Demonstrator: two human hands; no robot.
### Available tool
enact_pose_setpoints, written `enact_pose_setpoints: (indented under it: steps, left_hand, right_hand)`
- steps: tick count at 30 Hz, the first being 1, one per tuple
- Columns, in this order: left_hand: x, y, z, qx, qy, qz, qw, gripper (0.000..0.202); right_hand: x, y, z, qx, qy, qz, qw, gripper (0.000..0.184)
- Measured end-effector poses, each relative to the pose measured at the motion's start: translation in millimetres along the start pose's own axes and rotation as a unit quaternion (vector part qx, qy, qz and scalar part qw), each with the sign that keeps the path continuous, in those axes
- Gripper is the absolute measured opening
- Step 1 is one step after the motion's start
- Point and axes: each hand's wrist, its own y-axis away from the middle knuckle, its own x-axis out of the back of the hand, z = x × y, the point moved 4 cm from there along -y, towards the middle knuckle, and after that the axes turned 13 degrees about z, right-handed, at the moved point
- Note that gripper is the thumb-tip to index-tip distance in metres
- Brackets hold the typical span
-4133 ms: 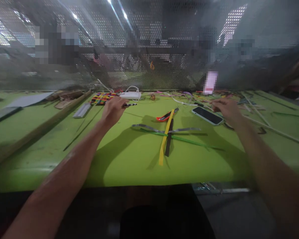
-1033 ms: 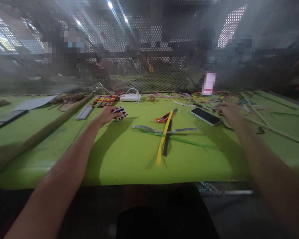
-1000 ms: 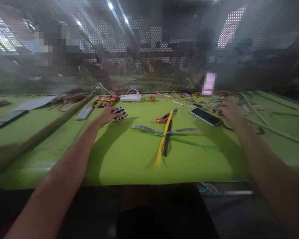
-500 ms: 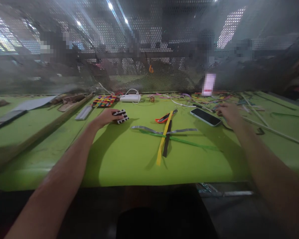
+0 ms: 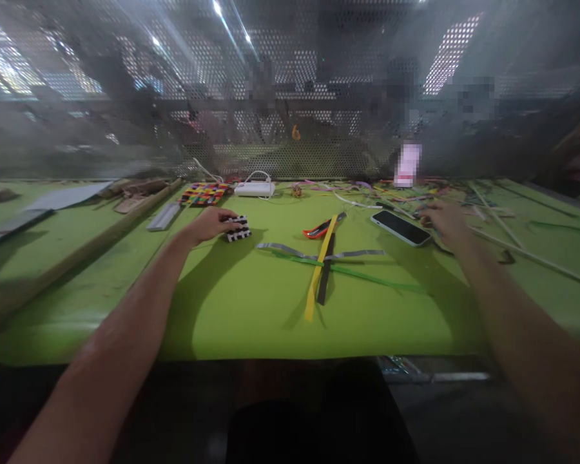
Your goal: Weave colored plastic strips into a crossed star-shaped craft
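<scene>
My left hand (image 5: 212,224) is closed on a small black-and-white woven piece (image 5: 238,229), its edge between thumb and fingers, just over the green table. Beyond the phone's far right end, my right hand (image 5: 442,220) has its fingers drawn together at the scattered strips. What is between them, if anything, is too small to make out. Between the hands, a yellow strip (image 5: 314,291), a dark brown strip (image 5: 325,283), a grey strip (image 5: 283,249) and a green strip (image 5: 367,278) cross one another. An orange-and-black utility knife (image 5: 316,230) lies behind them.
A phone (image 5: 401,228) rests beside my right hand. Towards the back are a colourful woven mat (image 5: 203,194), a white power bank (image 5: 254,189) with a cable, and many loose strips (image 5: 367,188). A long wooden pole (image 5: 77,254) lies on the left; a perforated screen (image 5: 290,151) rises behind.
The woven piece in my left hand has tilted slightly, showing more of its face. My right hand stays almost in place, and the crossed strips lie as before.
</scene>
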Motion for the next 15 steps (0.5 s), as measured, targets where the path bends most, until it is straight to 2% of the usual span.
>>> enact_pose_setpoints:
  steps: [4,9,15]
  left_hand:
    - [2.1,-2.5,4.8,-0.032,-0.015,0.013,0.999,0.034]
    - [-0.7,-5.5,6.4,-0.054,-0.034,0.037,0.997,0.027]
    - [-1.3,-6.4,-1.4,-0.073,-0.049,0.041,0.995,0.026]
  right_hand:
    - [-2.6,-0.2,0.8,-0.027,0.042,-0.007,0.999,0.016]
    - [-4.9,-0.4,0.5,-0.039,0.067,-0.020,0.997,0.037]
    - [-3.8,-2.3,2.9,-0.025,0.066,-0.017,0.997,0.030]
